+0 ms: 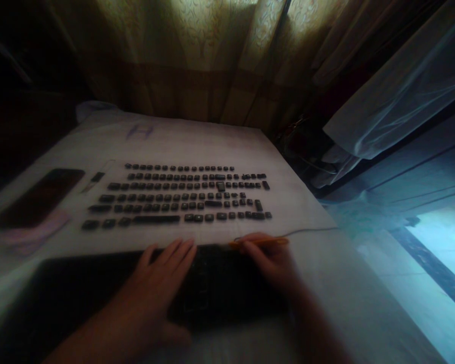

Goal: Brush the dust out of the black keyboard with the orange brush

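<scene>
A dark keyboard body (235, 283) lies across the near part of the white table. My left hand (163, 283) rests on it with the palm down and the fingers stretched toward its far edge. At the far right edge of the body, my right hand (269, 255) is closed round a thin orange tool (280, 241). The tool's tip points left, and its fine end is too blurred to make out. Beyond the body, loose black keycaps (155, 219) lie in several rows, with a long space bar in the nearest row.
A dark phone (41, 197) lies at the left on a pinkish cloth (38, 232). Near it is a small clear strip with a dark middle (97, 177). A thin cable (314, 230) runs to the table's right edge. Curtains (197, 60) hang behind the table.
</scene>
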Demonstrator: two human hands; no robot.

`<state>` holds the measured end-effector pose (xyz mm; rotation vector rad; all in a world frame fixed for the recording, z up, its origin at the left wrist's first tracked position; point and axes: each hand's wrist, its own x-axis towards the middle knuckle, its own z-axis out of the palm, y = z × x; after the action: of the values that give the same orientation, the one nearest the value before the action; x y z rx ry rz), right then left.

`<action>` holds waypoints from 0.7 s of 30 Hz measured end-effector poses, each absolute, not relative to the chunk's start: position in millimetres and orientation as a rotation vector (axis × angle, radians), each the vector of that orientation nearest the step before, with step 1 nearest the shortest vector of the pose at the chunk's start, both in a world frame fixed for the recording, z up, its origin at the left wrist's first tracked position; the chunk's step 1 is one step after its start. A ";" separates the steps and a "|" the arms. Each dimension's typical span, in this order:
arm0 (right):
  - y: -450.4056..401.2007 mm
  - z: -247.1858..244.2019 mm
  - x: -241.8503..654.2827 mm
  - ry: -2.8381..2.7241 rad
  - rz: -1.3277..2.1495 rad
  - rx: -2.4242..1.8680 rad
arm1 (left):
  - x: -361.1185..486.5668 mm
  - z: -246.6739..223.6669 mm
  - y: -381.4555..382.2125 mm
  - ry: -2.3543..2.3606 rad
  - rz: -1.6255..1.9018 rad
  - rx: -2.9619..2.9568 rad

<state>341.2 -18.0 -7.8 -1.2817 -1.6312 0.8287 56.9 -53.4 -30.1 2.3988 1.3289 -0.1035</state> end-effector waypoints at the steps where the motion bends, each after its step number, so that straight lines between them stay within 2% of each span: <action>1: -18.0 -7.7 340.7 -1.630 0.825 -1.277 | 56.9 -30.4 -53.3 1.327 -0.107 2.399; 21: -20.7 -5.6 334.2 -1.500 0.841 -1.225 | 58.0 -31.0 -53.7 1.351 -0.102 2.420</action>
<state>334.2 -20.7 -5.6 -1.2251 -1.5000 0.8413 58.0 -53.7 -31.0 2.4198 1.3508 -0.1023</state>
